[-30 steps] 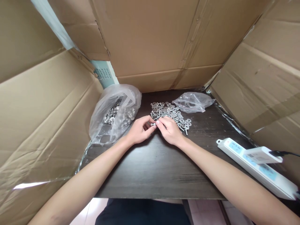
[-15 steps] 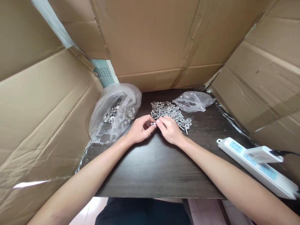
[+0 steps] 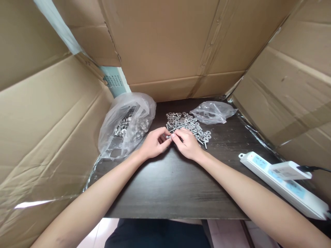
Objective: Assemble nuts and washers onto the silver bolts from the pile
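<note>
Between my fingertips, at the near edge of the loose hardware, is a small silvery bolt [image 3: 168,137]. My left hand [image 3: 154,143] pinches it from the left with thumb and forefinger. From the right, the thumb and fingers of my right hand [image 3: 186,143] close on its other end, and they hide much of it. A nut or washer on the bolt is too small to tell apart. Just beyond my hands lies a spread pile of bolts, nuts and flat washers [image 3: 184,120] on the dark tabletop [image 3: 160,186].
At left stands a clear plastic bag [image 3: 111,137] holding metal hardware. A flatter clear bag [image 3: 214,112] lies behind the pile at right. A white power strip [image 3: 274,179] with a plugged-in adapter [image 3: 291,170] lies at right. Cardboard walls [image 3: 165,44] enclose the back and sides.
My right thumb and fingers have shifted slightly on the bolt between my hands. Both hands stay in nearly the same place, and the pile and bags look unchanged.
</note>
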Demonstrator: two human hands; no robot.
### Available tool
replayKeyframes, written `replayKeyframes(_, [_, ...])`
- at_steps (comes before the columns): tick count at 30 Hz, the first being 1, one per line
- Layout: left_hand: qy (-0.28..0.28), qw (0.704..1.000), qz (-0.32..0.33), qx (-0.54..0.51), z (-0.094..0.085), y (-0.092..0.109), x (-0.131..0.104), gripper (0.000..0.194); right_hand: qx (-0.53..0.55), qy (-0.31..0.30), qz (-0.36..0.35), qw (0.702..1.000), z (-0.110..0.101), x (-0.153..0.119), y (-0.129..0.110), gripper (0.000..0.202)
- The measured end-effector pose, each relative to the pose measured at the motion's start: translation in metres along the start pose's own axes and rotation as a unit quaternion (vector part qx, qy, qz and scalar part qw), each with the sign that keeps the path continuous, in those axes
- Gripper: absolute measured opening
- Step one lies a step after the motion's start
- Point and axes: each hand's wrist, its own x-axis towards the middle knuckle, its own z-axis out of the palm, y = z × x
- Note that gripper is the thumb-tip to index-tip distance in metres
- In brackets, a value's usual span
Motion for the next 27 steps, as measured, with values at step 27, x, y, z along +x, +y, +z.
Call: replayKeyframes(27, [-0.001, 1.0, -0.012, -0.001, 0.0004, -0.0014, 0.0, 0.018, 0.015, -0.006, 0.009, 1.0, -0.0009, -0.0005, 0.0003, 0.034])
